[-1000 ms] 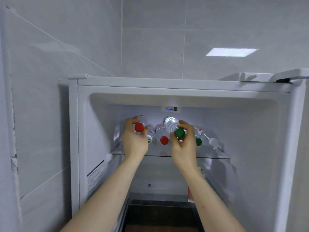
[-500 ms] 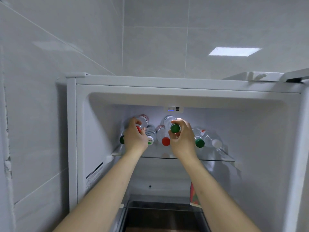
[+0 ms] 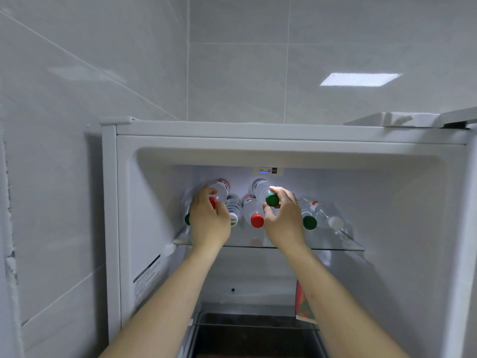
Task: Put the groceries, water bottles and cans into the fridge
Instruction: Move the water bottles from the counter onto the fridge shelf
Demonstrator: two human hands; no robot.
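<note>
Several clear water bottles lie on their sides on the glass shelf (image 3: pixel 351 248) of the open fridge (image 3: pixel 111 202), caps toward me. My left hand (image 3: pixel 207 220) grips a red-capped bottle (image 3: pixel 220 188) that lies on top of the row at the left. My right hand (image 3: pixel 282 220) pinches the cap end of a green-capped bottle (image 3: pixel 260 187), also on top of the lower row. Between my hands lies another red-capped bottle (image 3: pixel 251 210). To the right rest a green-capped bottle (image 3: pixel 308 218) and a white-capped one (image 3: pixel 329 218).
A red and green packet (image 3: pixel 303 303) leans at the right under the shelf. A dark drawer (image 3: pixel 253 334) sits at the bottom. The tiled wall (image 3: pixel 51 125) stands close on the left, and the fridge door's top edge (image 3: pixel 459 117) shows at the far right.
Both hands have pushed their bottles further back onto the row of bottles. My view has shifted slightly closer to the fridge.
</note>
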